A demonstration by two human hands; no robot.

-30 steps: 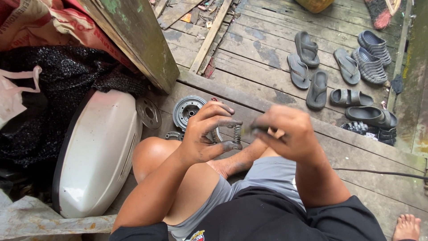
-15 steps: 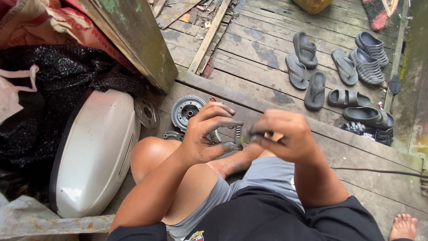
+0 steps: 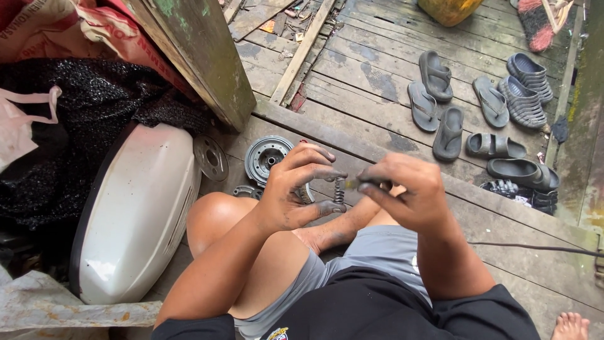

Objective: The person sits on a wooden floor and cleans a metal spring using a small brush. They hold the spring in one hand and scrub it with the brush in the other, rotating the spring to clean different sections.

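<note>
I sit on a wooden floor with my knees up. My left hand (image 3: pixel 296 189) pinches a small dark coil spring (image 3: pixel 340 190) upright between thumb and fingers. My right hand (image 3: pixel 402 192), smeared with grease, grips a thin dark tool (image 3: pixel 368 184) whose tip meets the top of the spring. Both hands are raised in front of my chest, above my bare leg. On the boards just beyond my left hand lies a round grey metal drum (image 3: pixel 267 157).
A white motorbike body panel (image 3: pixel 135 208) leans at my left knee, with a small metal disc (image 3: pixel 211 157) beside it. Black netting (image 3: pixel 82 119) and a green post (image 3: pixel 201 56) stand at the left. Several dark sandals (image 3: pixel 453 107) lie on the planks at the back right.
My hands have shifted slightly. The part seen between my fingers before has turned, and the small spring now stands upright between both hands.
</note>
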